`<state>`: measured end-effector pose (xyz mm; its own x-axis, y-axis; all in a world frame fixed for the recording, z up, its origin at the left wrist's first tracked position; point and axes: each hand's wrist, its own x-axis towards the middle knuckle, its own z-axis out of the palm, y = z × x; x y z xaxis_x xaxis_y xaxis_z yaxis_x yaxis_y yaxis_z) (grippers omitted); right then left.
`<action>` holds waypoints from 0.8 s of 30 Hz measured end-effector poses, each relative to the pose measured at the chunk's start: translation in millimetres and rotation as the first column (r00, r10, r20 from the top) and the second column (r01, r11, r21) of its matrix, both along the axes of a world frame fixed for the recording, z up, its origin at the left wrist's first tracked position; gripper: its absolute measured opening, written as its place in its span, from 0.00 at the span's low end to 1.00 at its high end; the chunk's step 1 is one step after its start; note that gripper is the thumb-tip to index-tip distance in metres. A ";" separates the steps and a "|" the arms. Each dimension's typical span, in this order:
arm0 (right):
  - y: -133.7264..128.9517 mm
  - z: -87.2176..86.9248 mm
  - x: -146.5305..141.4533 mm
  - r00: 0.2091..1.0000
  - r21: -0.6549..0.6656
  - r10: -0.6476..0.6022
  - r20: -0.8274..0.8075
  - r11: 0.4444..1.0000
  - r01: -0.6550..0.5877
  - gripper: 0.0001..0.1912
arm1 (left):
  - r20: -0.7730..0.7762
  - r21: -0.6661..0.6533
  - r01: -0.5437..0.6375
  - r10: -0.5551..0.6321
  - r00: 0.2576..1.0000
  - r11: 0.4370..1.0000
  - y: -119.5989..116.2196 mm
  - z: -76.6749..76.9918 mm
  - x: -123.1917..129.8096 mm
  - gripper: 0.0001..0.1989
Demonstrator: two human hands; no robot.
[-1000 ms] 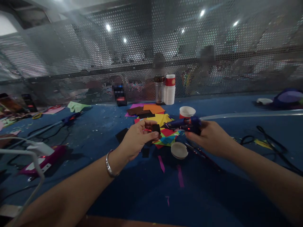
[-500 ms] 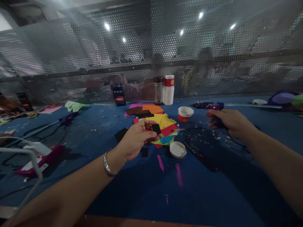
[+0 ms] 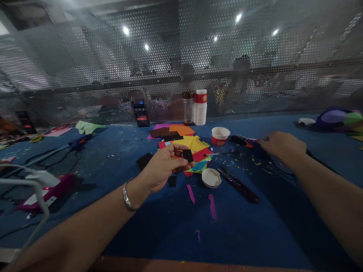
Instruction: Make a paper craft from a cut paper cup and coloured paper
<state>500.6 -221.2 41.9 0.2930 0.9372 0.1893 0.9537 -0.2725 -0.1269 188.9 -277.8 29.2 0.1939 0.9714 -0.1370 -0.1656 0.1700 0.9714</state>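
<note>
A small black square (image 3: 188, 155) is pinched between the fingertips of my left hand (image 3: 166, 166), above a pile of coloured sheets (image 3: 193, 145). My right hand (image 3: 283, 145) is at the dark glue gun (image 3: 255, 146), which lies low on the blue table with its nozzle pointing left. The fingers of this hand are blurred and partly hidden, so their grip is unclear. Another black square (image 3: 172, 181) lies below my left hand. Purple strips (image 3: 212, 206) lie nearer the front, and a shallow white dish (image 3: 211, 178) sits right of the left hand.
Dark-handled scissors (image 3: 244, 189) lie right of the dish. A red-and-white paper cup (image 3: 220, 136), a stack of cups (image 3: 200, 107) and a clear bottle (image 3: 188, 108) stand farther back. At left are a magenta power strip (image 3: 61, 189) and cables. A perforated metal screen (image 3: 159, 71) rises behind.
My right hand has lowered the glue gun to the table, and its fingers have shifted from around the handle to its near end. The left hand keeps the black square in nearly the same place.
</note>
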 end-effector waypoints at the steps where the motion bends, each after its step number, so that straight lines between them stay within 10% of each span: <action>1: -3.7 3.6 -4.9 1.000 -0.008 -0.019 0.010 1.000 0.019 0.18 | 0.006 0.004 0.007 -0.007 1.000 1.000 0.3 -0.4 -0.3 0.16; 7: -26.5 11.7 -46.9 0.926 -0.028 0.370 -0.077 0.927 -0.373 0.12 | 0.004 0.015 0.017 -0.017 1.000 1.000 3.0 -3.3 -1.6 0.16; 10: -41.5 6.2 -67.5 0.629 -0.094 0.727 -0.276 0.631 -0.770 0.13 | 0.015 0.030 0.029 -0.029 0.999 0.999 4.6 -5.3 -2.6 0.16; 14: -63.7 -0.5 -85.9 0.410 -0.153 0.867 -0.285 0.381 -0.912 0.05 | 0.024 0.038 0.039 -0.039 0.999 0.999 6.0 -8.6 -3.8 0.16; 24: -83.7 -3.0 -100.7 0.433 -0.331 0.885 -0.172 0.362 -0.871 0.06 | 0.005 0.032 0.076 -0.076 0.997 0.997 3.9 -10.6 -1.3 0.16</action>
<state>399.9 -304.9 38.9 -0.7332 0.6543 -0.1853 0.6800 0.7078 -0.1914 187.6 -273.9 18.6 0.2680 0.9577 -0.1045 -0.1592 0.1509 0.9756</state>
